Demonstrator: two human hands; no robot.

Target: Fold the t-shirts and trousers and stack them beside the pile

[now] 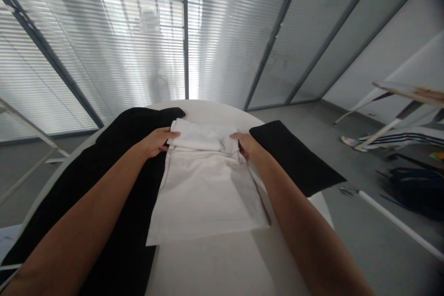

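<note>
A white folded garment (208,189) lies on the round white table (215,266), its far end doubled over into a thick band. My left hand (157,142) pinches the left edge of that band, thumb on top and fingers beneath. On the opposite side, my right hand (247,144) grips the right edge, with its thumb on the cloth and its other fingers partly hidden. The near hem of the garment lies flat toward me. What kind of garment it is, I cannot tell.
Black cloth (137,125) spreads over the table's left side, under my left arm. A folded black piece (294,157) lies at the right edge, overhanging it. Beyond stand glass partitions with blinds (222,41). At right are another table (409,90), a person's striped leg (398,136) and a dark bag (416,185).
</note>
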